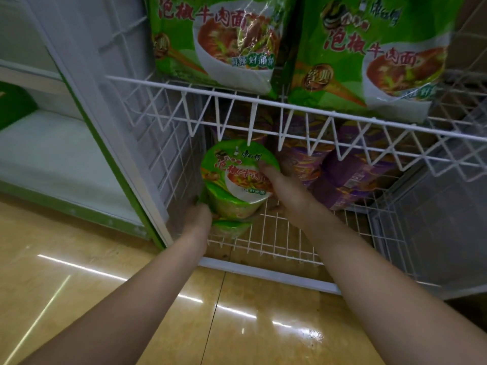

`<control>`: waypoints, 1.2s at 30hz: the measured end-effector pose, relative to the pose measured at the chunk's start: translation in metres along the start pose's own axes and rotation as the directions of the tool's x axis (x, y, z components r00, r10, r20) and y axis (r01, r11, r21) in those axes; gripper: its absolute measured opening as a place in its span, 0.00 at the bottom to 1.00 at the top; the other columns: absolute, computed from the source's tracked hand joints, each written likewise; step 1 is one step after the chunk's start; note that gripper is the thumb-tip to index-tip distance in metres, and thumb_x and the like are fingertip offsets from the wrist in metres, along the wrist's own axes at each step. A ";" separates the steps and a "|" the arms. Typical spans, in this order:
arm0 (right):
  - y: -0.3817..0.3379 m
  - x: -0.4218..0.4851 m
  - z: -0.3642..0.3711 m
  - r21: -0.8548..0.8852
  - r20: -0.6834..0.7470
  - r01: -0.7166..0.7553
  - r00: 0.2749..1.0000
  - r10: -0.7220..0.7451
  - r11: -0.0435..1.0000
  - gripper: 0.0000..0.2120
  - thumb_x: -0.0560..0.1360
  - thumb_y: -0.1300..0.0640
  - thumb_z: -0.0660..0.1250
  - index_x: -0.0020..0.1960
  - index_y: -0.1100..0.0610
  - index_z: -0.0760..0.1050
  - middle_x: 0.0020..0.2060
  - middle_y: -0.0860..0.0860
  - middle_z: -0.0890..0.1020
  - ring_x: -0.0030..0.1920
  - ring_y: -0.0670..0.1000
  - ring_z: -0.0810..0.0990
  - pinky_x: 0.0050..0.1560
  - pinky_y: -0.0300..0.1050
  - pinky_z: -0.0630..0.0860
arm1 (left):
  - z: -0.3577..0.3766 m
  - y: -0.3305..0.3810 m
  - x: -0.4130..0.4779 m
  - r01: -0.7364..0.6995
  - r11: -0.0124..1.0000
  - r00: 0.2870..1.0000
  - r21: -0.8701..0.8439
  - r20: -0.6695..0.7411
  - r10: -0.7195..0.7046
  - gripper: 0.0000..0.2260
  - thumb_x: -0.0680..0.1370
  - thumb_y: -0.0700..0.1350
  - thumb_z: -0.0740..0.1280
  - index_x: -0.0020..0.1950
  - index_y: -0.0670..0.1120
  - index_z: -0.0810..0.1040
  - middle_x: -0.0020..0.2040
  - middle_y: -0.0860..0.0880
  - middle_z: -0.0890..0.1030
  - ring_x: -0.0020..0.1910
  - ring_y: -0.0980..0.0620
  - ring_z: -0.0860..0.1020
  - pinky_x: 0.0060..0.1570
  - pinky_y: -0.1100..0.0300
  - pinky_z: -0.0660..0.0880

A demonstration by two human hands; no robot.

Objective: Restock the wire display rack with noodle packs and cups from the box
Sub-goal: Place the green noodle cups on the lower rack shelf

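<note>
A green noodle cup [234, 177] sits tilted on the bottom wire shelf [276, 241] of the white rack, at its left end. My left hand [197, 219] grips the cup's lower left side. My right hand [279, 185] holds its right rim and lid. Under it lies a second green cup [229, 229], partly hidden. Purple noodle cups [350, 177] lie stacked to the right on the same shelf. Two green noodle packs [218, 40] [374, 56] stand in the upper wire basket [263, 101].
A white and green shelf unit [52, 154] stands to the left of the rack. Shiny tan floor tiles [105, 299] run in front. The rack's wire side panel [168, 154] closes the left side next to the cup.
</note>
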State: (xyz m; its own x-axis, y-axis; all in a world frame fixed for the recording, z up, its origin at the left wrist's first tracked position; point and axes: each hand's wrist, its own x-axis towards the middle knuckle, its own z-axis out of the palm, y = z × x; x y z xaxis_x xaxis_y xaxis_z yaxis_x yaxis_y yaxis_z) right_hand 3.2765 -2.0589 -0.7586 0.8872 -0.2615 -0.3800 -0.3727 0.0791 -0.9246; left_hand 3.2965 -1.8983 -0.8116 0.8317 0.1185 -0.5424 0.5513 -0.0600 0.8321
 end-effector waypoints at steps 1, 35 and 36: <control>0.001 -0.004 0.001 0.042 0.071 -0.075 0.995 0.072 0.996 0.26 0.75 0.40 0.67 0.70 0.47 0.69 0.61 0.51 0.80 0.58 0.54 0.79 0.56 0.61 0.78 | 0.000 -0.002 0.002 0.004 0.999 1.000 -0.042 -0.014 -0.005 0.16 0.81 0.49 0.53 0.64 0.51 0.74 0.62 0.46 0.77 0.60 0.43 0.75 0.63 0.42 0.73; 0.001 -0.011 0.030 -0.211 -0.004 -0.033 0.999 0.033 0.977 0.38 0.67 0.23 0.54 0.70 0.42 0.69 0.68 0.48 0.74 0.68 0.55 0.71 0.68 0.59 0.67 | -0.008 0.018 0.002 -0.076 0.926 0.995 -0.369 0.031 0.094 0.16 0.81 0.57 0.58 0.46 0.52 0.83 0.43 0.53 0.86 0.51 0.50 0.81 0.46 0.57 0.75; 0.000 -0.010 0.029 -0.185 -0.034 -0.009 0.999 0.003 0.983 0.31 0.70 0.27 0.55 0.65 0.44 0.73 0.64 0.48 0.76 0.66 0.53 0.73 0.65 0.54 0.68 | -0.011 0.017 0.002 -0.057 0.924 0.998 -0.379 -0.011 0.057 0.15 0.79 0.57 0.59 0.48 0.52 0.83 0.46 0.52 0.85 0.53 0.49 0.81 0.46 0.57 0.76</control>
State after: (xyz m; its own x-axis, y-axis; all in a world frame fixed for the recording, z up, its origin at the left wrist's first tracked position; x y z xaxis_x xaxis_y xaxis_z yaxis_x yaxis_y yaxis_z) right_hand 3.2759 -2.0286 -0.7555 0.8764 -0.2943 -0.3812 -0.4244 -0.0979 -0.9001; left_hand 3.3070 -1.8883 -0.7970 0.8611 0.1262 -0.4925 0.4364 0.3136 0.8433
